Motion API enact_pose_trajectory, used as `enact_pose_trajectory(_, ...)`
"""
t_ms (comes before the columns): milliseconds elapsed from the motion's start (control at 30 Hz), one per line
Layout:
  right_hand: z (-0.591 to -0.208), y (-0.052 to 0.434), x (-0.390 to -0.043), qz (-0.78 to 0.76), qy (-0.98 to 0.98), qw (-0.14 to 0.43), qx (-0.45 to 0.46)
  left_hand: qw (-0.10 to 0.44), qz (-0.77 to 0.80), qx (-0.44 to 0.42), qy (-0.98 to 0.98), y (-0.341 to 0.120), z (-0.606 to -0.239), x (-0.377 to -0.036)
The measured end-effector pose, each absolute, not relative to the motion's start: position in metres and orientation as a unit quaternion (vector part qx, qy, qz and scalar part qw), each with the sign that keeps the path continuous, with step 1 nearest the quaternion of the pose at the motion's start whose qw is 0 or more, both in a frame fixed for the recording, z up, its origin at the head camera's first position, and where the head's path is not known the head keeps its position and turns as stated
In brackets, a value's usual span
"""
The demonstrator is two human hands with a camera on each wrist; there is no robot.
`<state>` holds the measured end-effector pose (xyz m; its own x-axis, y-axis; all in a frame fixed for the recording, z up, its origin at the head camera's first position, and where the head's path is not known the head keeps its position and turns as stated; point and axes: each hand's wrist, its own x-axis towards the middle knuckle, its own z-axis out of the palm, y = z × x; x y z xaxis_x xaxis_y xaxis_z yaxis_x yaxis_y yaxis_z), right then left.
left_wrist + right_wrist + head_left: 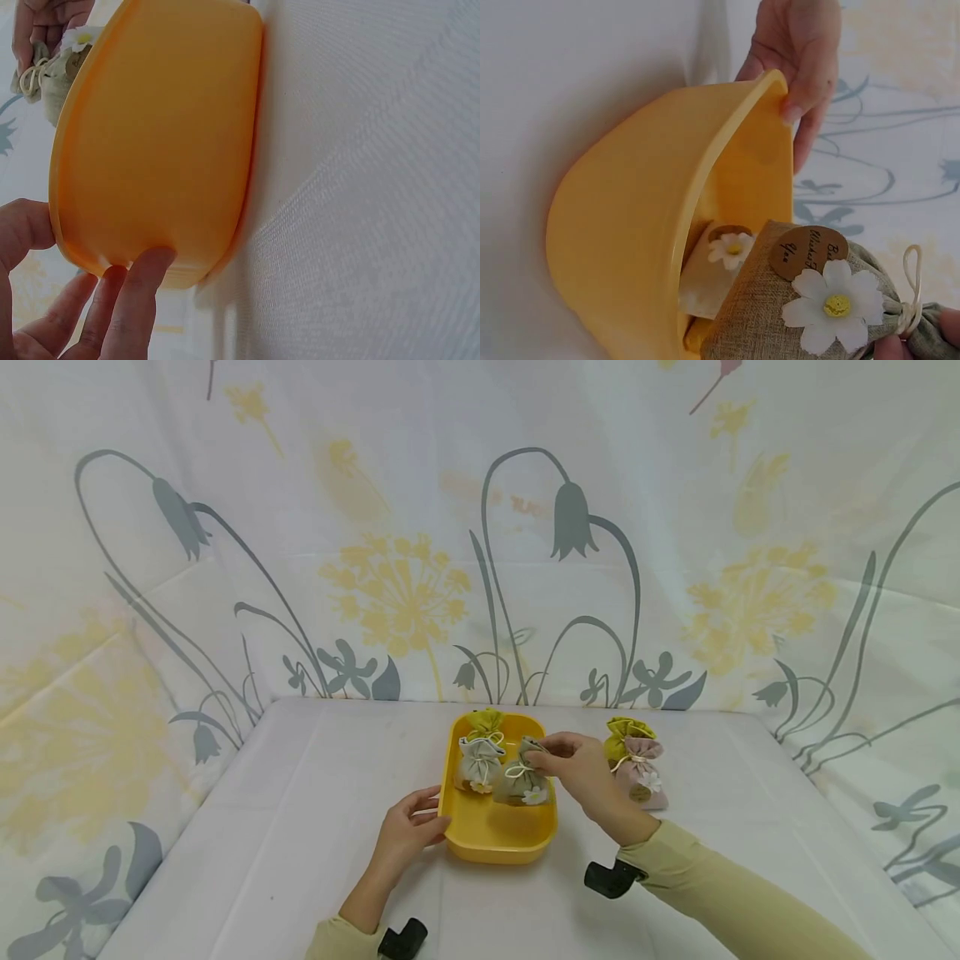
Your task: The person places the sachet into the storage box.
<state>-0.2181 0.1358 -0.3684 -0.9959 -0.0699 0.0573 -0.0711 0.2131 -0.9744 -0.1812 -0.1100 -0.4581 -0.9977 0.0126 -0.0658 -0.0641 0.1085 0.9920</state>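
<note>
A green-grey drawstring pouch (522, 777) with a white flower and a brown tag hangs over the right side of a yellow plastic bin (498, 839). My right hand (588, 774) pinches it by its gathered neck. With the thumb over the rim and the fingers along the outer wall, my left hand (408, 831) holds the bin's left side. Inside the bin, a pale grey-white pouch (480, 762) sits in front of a yellow-green pouch (486, 724). The right wrist view shows the held pouch (810, 300) tilted above the rim, overlapping a white pouch (709, 281).
Right of the bin, a pink pouch (642, 777) with a flower stands on the white table (337, 760), partly covering another yellow-green pouch (626, 731). A floral-printed cloth (480, 568) rises behind the table.
</note>
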Motion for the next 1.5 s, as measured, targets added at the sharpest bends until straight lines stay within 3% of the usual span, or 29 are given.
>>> enact_pose_trajectory(833, -0.39, 0.082, -0.232, 0.633, -0.771, -0.071, 0.014, 0.03, 0.668, -0.011, 0.744, -0.109, -0.461, -0.185)
enact_pose_trajectory(1133, -0.401, 0.073, -0.233, 0.637, -0.767, -0.069, 0.026, 0.028, 0.669, -0.006, 0.743, -0.11, -0.46, -0.185)
enact_pose_trajectory(1500, -0.398, 0.072, -0.231, 0.598, -0.792, -0.114, 0.045, 0.024, 0.67, -0.008, 0.742, -0.112, -0.463, -0.184)
